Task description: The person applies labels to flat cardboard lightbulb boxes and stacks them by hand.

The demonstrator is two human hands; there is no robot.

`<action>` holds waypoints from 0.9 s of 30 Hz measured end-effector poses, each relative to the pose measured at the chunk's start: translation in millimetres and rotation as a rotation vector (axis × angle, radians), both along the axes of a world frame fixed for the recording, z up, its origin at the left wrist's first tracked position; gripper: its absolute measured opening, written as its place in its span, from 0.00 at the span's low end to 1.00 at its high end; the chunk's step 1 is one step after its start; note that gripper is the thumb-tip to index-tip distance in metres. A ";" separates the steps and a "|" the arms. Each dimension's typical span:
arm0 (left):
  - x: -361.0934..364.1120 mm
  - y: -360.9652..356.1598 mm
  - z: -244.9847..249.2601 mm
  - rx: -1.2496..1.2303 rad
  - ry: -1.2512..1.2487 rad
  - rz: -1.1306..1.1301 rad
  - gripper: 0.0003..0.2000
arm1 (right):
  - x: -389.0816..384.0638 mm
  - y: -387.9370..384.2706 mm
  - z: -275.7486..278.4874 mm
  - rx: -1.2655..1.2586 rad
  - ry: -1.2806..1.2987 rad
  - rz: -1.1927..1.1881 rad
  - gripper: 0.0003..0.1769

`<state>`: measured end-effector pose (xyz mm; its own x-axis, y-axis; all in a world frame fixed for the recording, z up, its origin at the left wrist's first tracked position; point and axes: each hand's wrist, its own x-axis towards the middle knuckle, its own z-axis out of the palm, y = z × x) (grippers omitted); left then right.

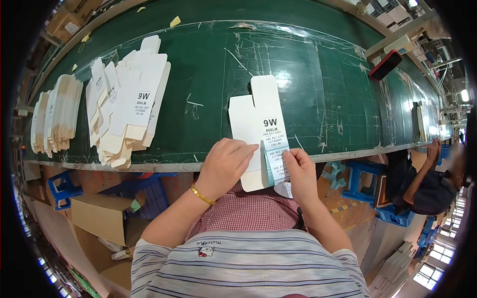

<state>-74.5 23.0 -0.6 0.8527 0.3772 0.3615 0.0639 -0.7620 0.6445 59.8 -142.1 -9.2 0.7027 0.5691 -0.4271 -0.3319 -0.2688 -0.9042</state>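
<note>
A flat, unfolded white lamp carton (242,124) printed "9W 800LM" lies at the table's near edge, partly over my lap. Across its lower right runs a strip of printed labels (276,158) on pale teal backing, its lower end curling. My right hand (302,174) pinches the strip's right side between thumb and fingers. Over the carton's left side is my left hand (226,161), its fingers drawn together and the fingertips at the strip's left edge. Whatever those fingertips hold is hidden.
On the green table (203,64), a loose pile of flat cartons (130,99) lies left, beside a neater stack (57,114). A red-cased phone (385,65) rests far right. An open cardboard box (99,218) stands low left. Blue stools (360,181) and a seated person (430,181) are right.
</note>
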 end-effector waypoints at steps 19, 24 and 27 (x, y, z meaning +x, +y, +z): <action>18.5 9.5 5.4 0.041 0.148 -0.075 0.20 | 4.6 15.2 14.9 -0.127 0.145 -0.098 0.10; 21.5 10.8 7.3 0.044 0.165 -0.085 0.20 | 5.7 17.3 17.0 -0.135 0.169 -0.118 0.11; 22.8 10.1 8.0 0.053 0.174 -0.078 0.20 | 5.9 18.0 18.0 -0.140 0.175 -0.119 0.11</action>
<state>-51.7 33.1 7.4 0.9299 0.2917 0.2241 0.1100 -0.8018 0.5874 65.7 -124.1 8.8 0.6698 0.4133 -0.6169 -0.5170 -0.3368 -0.7869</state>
